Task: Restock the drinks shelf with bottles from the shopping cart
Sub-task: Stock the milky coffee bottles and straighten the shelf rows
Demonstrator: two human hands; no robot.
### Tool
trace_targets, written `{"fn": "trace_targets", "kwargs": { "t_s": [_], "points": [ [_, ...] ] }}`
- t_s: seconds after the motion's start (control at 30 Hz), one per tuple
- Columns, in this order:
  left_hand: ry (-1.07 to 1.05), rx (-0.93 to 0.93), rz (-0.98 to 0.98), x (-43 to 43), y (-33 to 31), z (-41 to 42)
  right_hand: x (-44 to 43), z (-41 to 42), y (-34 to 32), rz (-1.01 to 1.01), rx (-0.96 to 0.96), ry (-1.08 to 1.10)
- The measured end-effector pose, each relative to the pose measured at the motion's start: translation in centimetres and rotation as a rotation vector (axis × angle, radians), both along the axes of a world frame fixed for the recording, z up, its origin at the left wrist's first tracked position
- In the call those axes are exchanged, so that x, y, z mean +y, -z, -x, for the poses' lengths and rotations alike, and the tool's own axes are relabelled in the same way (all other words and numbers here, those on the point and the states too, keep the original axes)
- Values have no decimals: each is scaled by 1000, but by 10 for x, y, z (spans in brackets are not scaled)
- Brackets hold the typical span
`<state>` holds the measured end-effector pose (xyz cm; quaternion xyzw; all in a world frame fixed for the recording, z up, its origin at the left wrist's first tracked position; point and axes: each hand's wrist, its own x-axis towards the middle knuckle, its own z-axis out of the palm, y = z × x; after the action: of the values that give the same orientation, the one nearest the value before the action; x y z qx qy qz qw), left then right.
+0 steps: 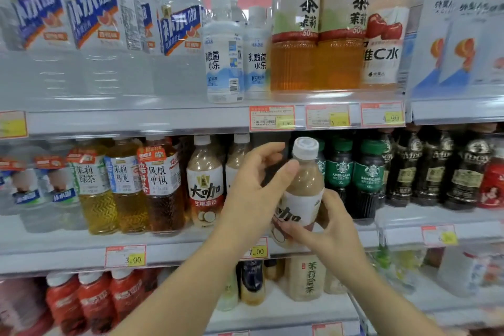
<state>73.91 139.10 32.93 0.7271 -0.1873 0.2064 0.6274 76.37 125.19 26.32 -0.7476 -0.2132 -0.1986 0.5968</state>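
Observation:
A beige latte bottle point(301, 194) with a white cap and white label is held tilted in front of the middle shelf point(68, 248). My right hand point(330, 229) grips its lower body from the right. My left hand point(253, 196) rests on its left side, thumb against the neck, fingers spread behind it. Two matching latte bottles point(205, 185) stand on the middle shelf just left of my hands. A dark gap lies behind the held bottle, between those and the green-capped coffee bottles point(354, 174). The shopping cart is not in view.
Large water bottles point(90, 35), small white drinks point(225, 54) and amber tea bottles point(296, 35) fill the top shelf. Tea bottles point(128, 185) stand left on the middle shelf, dark coffee bottles point(433, 169) right. Red drinks point(81, 305) and pale bottles point(305, 278) sit on the bottom shelf.

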Motion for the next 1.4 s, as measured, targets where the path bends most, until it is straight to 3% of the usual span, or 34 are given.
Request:
{"fn": "trace_targets", "kwargs": {
  "t_s": [0.17,0.33,0.47,0.57,0.73,0.87,1.13,1.4],
  "points": [
    [221,308,-278,29,45,-6,-23,-3,-9,-174,200,-233],
    [294,294,-75,16,69,1,-22,-3,-6,-289,336,-417],
    [88,188,-79,14,81,1,-17,6,-20,-85,285,-218],
    [-152,58,-243,8,86,2,-5,8,-24,-88,234,-60],
    [-292,-79,-432,19,77,-6,11,6,-32,-123,-1,120],
    [-580,-80,-373,47,77,-10,19,-6,-37,-68,-69,186],
    [-541,214,-332,62,77,-30,38,-55,-16,142,-38,285],
    [-582,180,-376,68,84,-38,54,-90,-13,246,63,286]
  ]
}}
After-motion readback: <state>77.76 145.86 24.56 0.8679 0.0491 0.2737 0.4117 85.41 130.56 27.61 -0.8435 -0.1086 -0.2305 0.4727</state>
